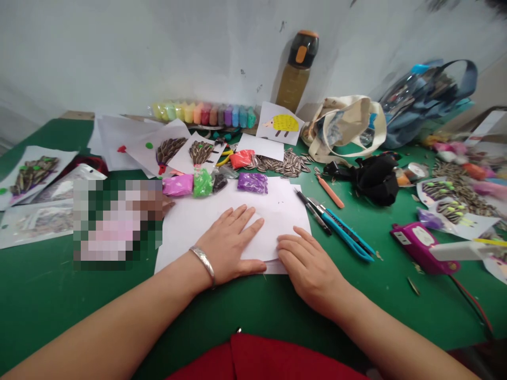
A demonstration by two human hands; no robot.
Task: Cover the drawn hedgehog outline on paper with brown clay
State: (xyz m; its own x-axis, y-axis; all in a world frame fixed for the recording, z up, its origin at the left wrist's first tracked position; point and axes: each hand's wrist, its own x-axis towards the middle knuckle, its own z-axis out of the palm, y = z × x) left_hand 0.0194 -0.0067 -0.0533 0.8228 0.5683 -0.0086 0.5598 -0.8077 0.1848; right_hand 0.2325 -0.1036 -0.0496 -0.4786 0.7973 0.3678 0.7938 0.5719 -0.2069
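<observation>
My left hand [229, 243], with a silver bracelet on the wrist, lies flat and open on a folded white sheet of paper [273, 211] in front of me on the green table [59, 301]. My right hand [307, 264] rests on the sheet's near right edge, fingers curled down and pressing on the fold. Neither hand lifts anything.
Small clay bags in pink [178, 184], green [203, 182] and purple [252, 182] lie just beyond the paper, with a heap of sunflower seeds [287, 163]. Blue utility knives [344, 232] and an orange pen [330, 191] lie right. A pink glue gun [420, 247], bags and a bottle [297, 71] stand farther off.
</observation>
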